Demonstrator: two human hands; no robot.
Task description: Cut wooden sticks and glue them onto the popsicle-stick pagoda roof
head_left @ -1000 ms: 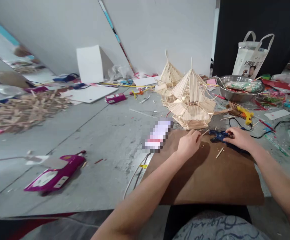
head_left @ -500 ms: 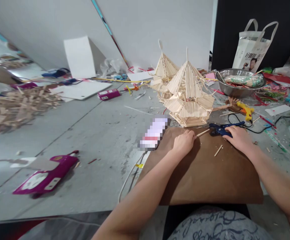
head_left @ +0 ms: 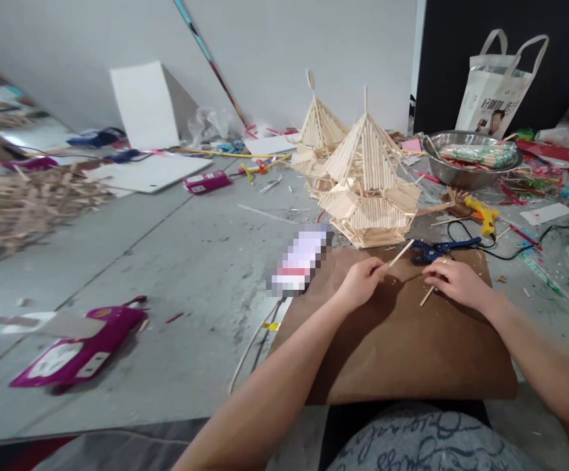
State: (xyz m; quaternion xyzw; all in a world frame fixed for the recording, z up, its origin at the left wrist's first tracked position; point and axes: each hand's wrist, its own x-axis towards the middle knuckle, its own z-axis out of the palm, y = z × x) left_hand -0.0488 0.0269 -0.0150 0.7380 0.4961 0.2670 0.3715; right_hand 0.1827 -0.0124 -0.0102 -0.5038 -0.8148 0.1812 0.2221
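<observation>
My left hand point(head_left: 360, 282) pinches a thin wooden stick point(head_left: 401, 252) that points up and to the right. My right hand point(head_left: 454, 282) lies on a brown board point(head_left: 402, 347), its fingers curled over a short stick piece point(head_left: 426, 297). Blue cutting pliers point(head_left: 436, 249) lie just beyond my right hand, untouched. Two stick-built pagoda models point(head_left: 365, 183) stand right behind both hands.
A yellow glue gun point(head_left: 481, 216) with black cord lies at right, near a metal bowl point(head_left: 475, 167) of sticks and a white bag point(head_left: 503, 85). A phone point(head_left: 300, 260) lies left of the board. Magenta boxes point(head_left: 76, 350), a stick pile point(head_left: 24, 206) and white boards sit farther left.
My right hand has come off the blue pliers and moved back onto the short stick piece. My left hand has lifted its stick, which now tilts upward.
</observation>
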